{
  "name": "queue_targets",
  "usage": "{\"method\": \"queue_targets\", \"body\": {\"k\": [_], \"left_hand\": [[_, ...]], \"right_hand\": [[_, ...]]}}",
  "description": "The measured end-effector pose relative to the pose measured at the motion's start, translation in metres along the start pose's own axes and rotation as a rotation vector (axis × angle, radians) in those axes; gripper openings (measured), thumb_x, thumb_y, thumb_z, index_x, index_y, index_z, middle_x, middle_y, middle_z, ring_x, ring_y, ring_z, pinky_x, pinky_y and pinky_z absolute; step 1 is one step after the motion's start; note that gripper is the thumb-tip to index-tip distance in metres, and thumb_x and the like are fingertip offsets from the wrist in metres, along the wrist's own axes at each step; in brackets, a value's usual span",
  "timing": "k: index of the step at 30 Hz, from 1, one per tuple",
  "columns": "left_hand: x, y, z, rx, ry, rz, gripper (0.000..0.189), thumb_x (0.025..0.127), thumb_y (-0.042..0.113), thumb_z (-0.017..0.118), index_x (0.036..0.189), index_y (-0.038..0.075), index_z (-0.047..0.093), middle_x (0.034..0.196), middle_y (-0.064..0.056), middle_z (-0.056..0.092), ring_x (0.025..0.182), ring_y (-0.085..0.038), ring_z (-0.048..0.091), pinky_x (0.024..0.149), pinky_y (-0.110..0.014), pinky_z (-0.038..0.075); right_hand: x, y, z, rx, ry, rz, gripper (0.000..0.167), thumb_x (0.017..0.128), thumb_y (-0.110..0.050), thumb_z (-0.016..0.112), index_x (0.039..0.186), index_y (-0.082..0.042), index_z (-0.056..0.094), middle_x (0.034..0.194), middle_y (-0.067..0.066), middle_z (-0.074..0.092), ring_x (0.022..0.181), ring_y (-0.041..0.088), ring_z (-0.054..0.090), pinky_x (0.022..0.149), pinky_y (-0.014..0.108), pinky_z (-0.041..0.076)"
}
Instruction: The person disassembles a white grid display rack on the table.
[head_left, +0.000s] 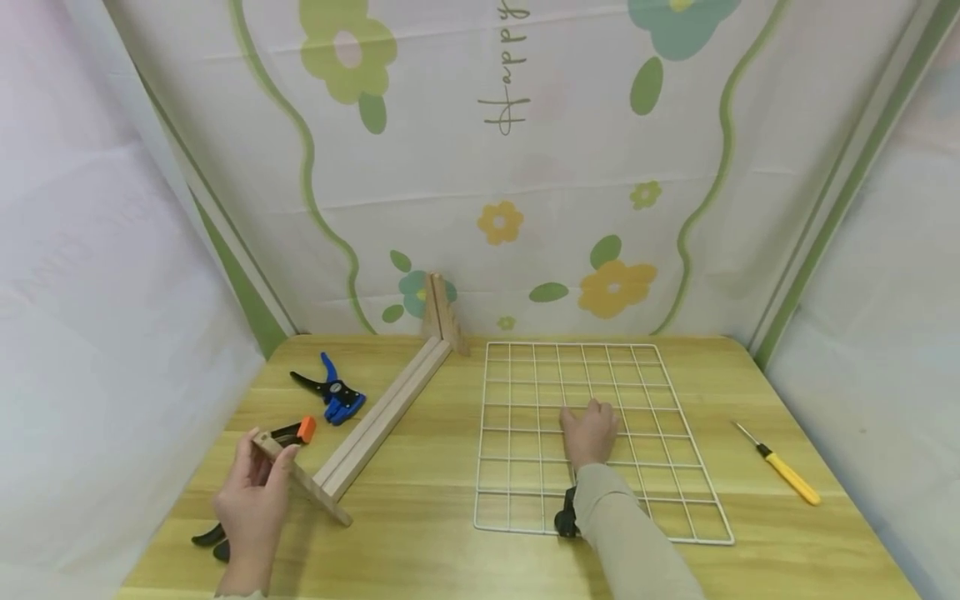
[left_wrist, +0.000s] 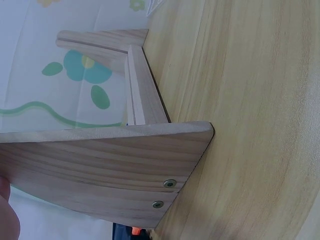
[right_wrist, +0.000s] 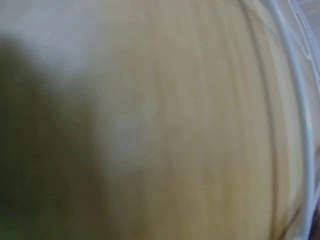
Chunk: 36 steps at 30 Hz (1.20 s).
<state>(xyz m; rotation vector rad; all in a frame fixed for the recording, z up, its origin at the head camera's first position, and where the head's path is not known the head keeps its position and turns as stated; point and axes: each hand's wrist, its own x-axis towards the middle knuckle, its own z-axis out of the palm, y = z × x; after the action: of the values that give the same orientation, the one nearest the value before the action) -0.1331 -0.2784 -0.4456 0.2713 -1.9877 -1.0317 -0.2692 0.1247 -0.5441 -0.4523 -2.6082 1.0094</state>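
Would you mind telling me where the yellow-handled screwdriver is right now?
In the head view, the yellow-handled screwdriver lies on the table's right side, just right of the white wire grid, untouched by either hand.

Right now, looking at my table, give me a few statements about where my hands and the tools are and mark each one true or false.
1. The left hand holds the end foot of the wooden stand. True.
2. The right hand grips the yellow screwdriver. False: it rests on the white wire grid; the screwdriver lies apart, to the right of the grid.
3. The wire grid lies flat on the table. True.
4. The blue-handled tool lies on top of the grid. False: it lies left of the wooden stand, off the grid.
5. The orange-tipped tool lies near the left hand. True.
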Motion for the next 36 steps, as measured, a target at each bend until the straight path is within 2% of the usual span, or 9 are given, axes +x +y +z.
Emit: {"method": "queue_targets", "body": {"k": [8,14,20,24,27,31,33,35,36], "left_hand": [[-0.001,0.001,0.002,-0.006,-0.003,0.009,0.045,0.076,0.006,0.076,0.116,-0.004,0.059,0.105,-0.025,0.064,0.09,0.026,0.047,0.074,-0.002,0.043],[0.0,0.001,0.005,-0.002,-0.012,0.008,0.046,0.076,0.008,0.076,0.118,-0.003,0.059,0.107,-0.024,0.064,0.09,0.027,0.046,0.074,-0.002,0.043],[0.002,0.0,0.007,-0.002,-0.018,0.008,0.047,0.076,0.009,0.076,0.118,-0.003,0.059,0.11,-0.023,0.063,0.091,0.027,0.045,0.074,-0.003,0.043],[0.001,-0.002,0.008,-0.006,-0.014,0.006,0.047,0.076,0.009,0.076,0.119,-0.002,0.059,0.111,-0.023,0.062,0.092,0.026,0.045,0.075,-0.002,0.043],[0.001,-0.002,0.006,-0.035,-0.009,-0.025,0.049,0.077,0.009,0.075,0.122,0.002,0.058,0.113,-0.022,0.062,0.097,0.021,0.049,0.077,-0.003,0.044],[0.006,-0.003,0.001,-0.073,-0.023,-0.122,0.056,0.076,0.009,0.076,0.128,0.013,0.056,0.118,-0.019,0.06,0.098,0.013,0.054,0.077,-0.004,0.045],[0.01,-0.002,-0.004,-0.099,-0.032,-0.167,0.06,0.075,0.006,0.076,0.13,0.016,0.054,0.12,-0.013,0.06,0.098,0.012,0.056,0.077,-0.004,0.046],[0.014,0.002,-0.008,-0.127,-0.009,-0.152,0.064,0.073,0.004,0.077,0.131,0.016,0.053,0.124,-0.008,0.059,0.102,0.009,0.056,0.08,-0.006,0.046],[0.017,0.006,-0.01,-0.15,0.023,-0.106,0.063,0.072,0.005,0.078,0.13,0.013,0.054,0.125,-0.007,0.058,0.106,0.006,0.056,0.084,-0.008,0.046]], "right_hand": [[0.0,0.003,-0.002,-0.088,0.022,-0.019,0.049,0.085,-0.036,0.063,0.101,0.009,0.055,0.104,0.021,0.047,0.094,0.034,0.039,0.077,0.046,0.039],[0.0,0.005,-0.005,-0.113,0.031,-0.032,0.051,0.087,-0.037,0.063,0.103,0.01,0.056,0.104,0.02,0.047,0.091,0.033,0.039,0.078,0.046,0.039],[0.001,0.006,-0.006,-0.121,0.011,-0.035,0.051,0.088,-0.037,0.061,0.106,0.011,0.055,0.104,0.02,0.046,0.091,0.032,0.039,0.075,0.045,0.038],[0.004,0.008,-0.008,-0.112,-0.027,-0.039,0.056,0.09,-0.039,0.057,0.112,0.012,0.052,0.11,0.023,0.045,0.097,0.035,0.039,0.081,0.047,0.039],[0.007,0.005,-0.011,-0.044,-0.089,-0.018,0.062,0.092,-0.042,0.051,0.124,0.011,0.045,0.12,0.026,0.04,0.108,0.039,0.037,0.089,0.052,0.038],[0.011,-0.003,-0.024,0.161,-0.129,0.032,0.065,0.094,-0.039,0.047,0.136,0.009,0.034,0.131,0.028,0.032,0.117,0.042,0.034,0.098,0.056,0.037],[0.015,-0.008,-0.035,0.243,-0.126,0.02,0.064,0.094,-0.037,0.046,0.138,0.007,0.032,0.134,0.028,0.03,0.12,0.043,0.034,0.1,0.056,0.037],[0.02,-0.01,-0.053,0.286,-0.111,-0.023,0.063,0.095,-0.038,0.046,0.14,0.004,0.031,0.138,0.027,0.029,0.123,0.043,0.033,0.102,0.057,0.035],[0.023,-0.009,-0.063,0.279,-0.097,-0.055,0.063,0.095,-0.039,0.046,0.14,0.002,0.031,0.138,0.026,0.03,0.123,0.042,0.034,0.102,0.057,0.034]]}}
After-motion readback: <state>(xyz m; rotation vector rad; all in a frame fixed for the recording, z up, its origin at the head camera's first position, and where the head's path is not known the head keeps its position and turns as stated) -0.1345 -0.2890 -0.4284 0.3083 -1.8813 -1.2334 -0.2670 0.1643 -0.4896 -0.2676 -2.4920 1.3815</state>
